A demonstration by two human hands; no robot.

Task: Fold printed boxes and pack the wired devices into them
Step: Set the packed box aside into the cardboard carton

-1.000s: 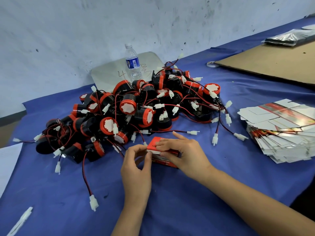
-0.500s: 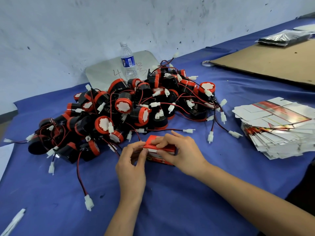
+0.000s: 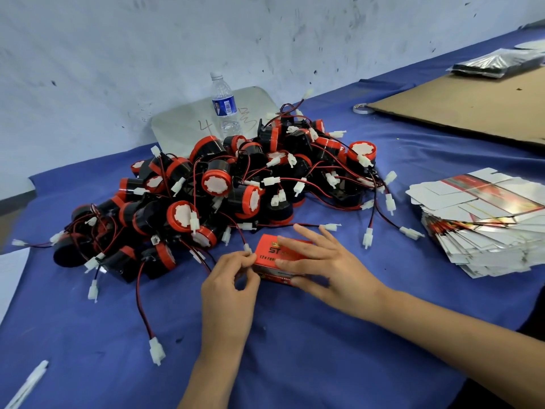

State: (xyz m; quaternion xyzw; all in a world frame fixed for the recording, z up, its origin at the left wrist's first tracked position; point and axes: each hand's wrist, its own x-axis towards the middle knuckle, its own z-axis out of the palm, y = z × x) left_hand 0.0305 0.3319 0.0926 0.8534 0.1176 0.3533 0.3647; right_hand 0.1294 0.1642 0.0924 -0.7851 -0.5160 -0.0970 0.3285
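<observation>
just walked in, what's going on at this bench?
A person is packing at a blue-covered table. Their right hand lies flat, fingers spread, on top of a folded red box, while the left hand pinches at the box's left end, apparently working the flap. Whether a device is inside can't be seen. A pile of black-and-red wired devices lies just behind it, and a stack of flat unfolded boxes sits to the right.

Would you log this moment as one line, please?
left hand: pinches left end of small red printed cardboard box | right hand: presses flat on its top | pile of black-and-red wired devices: unpacked behind
</observation>
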